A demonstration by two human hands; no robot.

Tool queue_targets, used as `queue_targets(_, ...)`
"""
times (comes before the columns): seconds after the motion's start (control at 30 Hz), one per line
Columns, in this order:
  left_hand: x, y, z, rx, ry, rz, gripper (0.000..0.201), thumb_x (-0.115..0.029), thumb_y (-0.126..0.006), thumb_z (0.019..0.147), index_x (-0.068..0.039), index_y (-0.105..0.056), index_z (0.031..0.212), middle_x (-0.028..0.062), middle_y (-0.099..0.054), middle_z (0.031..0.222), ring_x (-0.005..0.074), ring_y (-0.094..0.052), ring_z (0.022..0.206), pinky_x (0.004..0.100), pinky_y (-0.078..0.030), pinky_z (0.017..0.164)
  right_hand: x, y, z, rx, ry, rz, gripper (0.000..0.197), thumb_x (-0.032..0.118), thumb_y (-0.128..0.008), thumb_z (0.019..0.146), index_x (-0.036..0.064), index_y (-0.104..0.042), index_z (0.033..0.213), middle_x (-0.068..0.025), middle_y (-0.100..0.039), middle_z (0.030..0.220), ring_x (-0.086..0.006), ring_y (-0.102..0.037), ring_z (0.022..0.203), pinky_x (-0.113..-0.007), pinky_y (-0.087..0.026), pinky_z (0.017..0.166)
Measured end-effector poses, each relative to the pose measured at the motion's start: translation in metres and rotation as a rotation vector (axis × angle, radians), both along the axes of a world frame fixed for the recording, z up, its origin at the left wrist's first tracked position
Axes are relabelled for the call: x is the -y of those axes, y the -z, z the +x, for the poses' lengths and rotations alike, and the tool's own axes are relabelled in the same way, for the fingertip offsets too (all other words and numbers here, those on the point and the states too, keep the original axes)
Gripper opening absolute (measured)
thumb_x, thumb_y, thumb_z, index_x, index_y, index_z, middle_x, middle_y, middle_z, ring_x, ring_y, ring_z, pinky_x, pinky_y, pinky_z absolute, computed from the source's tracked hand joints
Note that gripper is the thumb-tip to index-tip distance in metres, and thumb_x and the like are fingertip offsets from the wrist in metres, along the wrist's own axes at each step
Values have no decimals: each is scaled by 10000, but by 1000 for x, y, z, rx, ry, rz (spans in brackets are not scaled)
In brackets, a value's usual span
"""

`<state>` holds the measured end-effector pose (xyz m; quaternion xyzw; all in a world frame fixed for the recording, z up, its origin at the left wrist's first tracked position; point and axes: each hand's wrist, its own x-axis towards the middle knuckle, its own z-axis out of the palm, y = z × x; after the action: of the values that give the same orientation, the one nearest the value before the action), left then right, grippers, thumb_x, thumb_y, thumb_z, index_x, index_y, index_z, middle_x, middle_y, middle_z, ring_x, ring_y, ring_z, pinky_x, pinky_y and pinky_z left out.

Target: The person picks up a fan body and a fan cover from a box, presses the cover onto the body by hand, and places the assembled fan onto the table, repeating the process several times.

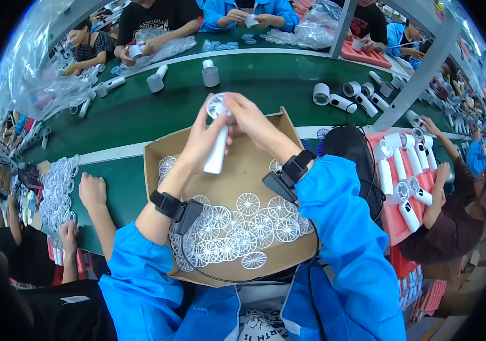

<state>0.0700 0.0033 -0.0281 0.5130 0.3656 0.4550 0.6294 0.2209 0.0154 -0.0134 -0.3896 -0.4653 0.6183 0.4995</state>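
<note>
Above the far part of a cardboard box (226, 267), both my hands hold a white handheld fan (216, 154), its handle pointing down toward me. My left hand (200, 139) is closed round the left side of its head. From the right, my right hand (247, 118) grips the head too, with the thumb at the rim of the spoked round front. The fingers behind the fan are partly hidden. Inside the box, several loose white spoked fan grilles (248, 203) lie heaped toward the near side. Wrist straps with black modules are on both my wrists.
A green conveyor belt (141, 116) runs across beyond the box, carrying several white fan bodies (210, 74). White rings (58, 187) are piled at the left. At right stands a pink tray (393, 219) of fans by a black bag (348, 145). A co-worker's hand (92, 190) rests nearby at left.
</note>
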Motion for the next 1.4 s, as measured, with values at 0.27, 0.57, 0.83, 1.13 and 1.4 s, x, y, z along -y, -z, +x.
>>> queue_targets(0.27,-18,31,-54,-1049,-394,887,351,-143,-547,800,-25,-580,1129,177,-636,993,352,-573,990,467,-445,866,-76,-24,115,701,214,205,424,184,-534,894,13,-472,1277,-101,-661,956,-176,-637,917,-308,-499,803)
queue_targets(0.57,-9,40,-38,-1123,-305,732,258,-254,-508,851,-123,-684,986,124,-660,915,299,-599,888,406,-431,787,-133,94,232,1896,128,72,635,92,-523,747,-6,-339,1346,-303,-470,1287,-435,-420,1234,-418,-359,1029)
queue_targets(0.83,-17,24,8,-432,-246,717,252,-268,-548,867,-70,-652,983,153,-632,964,327,-577,929,410,-433,863,-86,-2,149,1183,-52,61,470,144,-554,842,-9,-429,1268,-133,-577,1093,-222,-553,969,-342,-432,840)
queue_targets(1.13,-28,19,-26,211,-402,167,238,-140,-643,783,-28,-544,968,69,-598,851,147,-612,702,281,-502,620,28,-43,-19,1253,-732,393,313,182,-558,878,45,-539,1159,-130,-535,1099,-190,-549,944,-294,-455,776)
queue_targets(1.4,-10,2,-19,349,-425,72,867,1,-641,752,-178,-129,1429,145,-516,1132,217,-619,587,320,-525,459,107,59,-60,1175,-688,1126,356,360,-667,809,45,-680,973,-193,-580,1138,-378,-430,1190,-456,-336,1002)
